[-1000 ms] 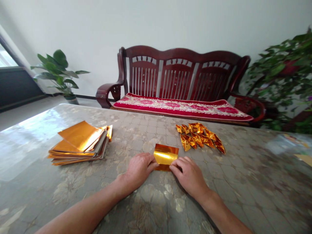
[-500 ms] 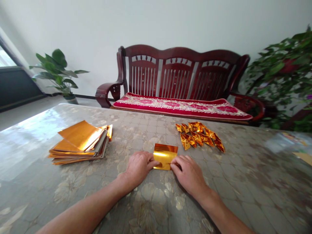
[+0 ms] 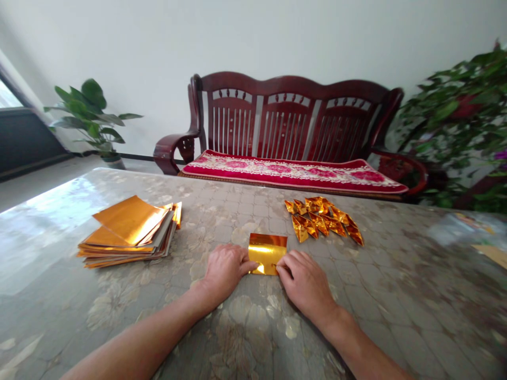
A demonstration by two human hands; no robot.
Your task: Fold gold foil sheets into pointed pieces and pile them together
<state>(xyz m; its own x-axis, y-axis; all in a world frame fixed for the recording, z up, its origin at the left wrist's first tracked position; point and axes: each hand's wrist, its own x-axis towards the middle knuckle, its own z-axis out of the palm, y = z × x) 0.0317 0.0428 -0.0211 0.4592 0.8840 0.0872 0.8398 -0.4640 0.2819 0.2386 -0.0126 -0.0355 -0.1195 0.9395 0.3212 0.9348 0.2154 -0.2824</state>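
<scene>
A shiny gold foil paper [image 3: 268,248] lies in front of me on the table, its near part bright and its far strip a darker orange. My left hand [image 3: 226,268] pinches its near left corner, thumb on top. At the near right corner my right hand [image 3: 301,275] grips the paper between thumb and curled fingers. Left of my hands is a loose stack of gold foil sheets [image 3: 129,227], some with grey undersides showing. Beyond my right hand lie several folded gold foil pieces [image 3: 322,217] with pointed ends, close together.
A patterned, glossy cover lies over the table [image 3: 222,211]. A clear plastic bag [image 3: 463,229] and a brown flat piece [image 3: 491,255] are at the right. Behind the table stands a dark red wooden bench [image 3: 285,116], with potted plants [image 3: 93,116] on either side.
Both hands keep their hold on the foil paper, with hardly any movement. The whole view has shifted very slightly.
</scene>
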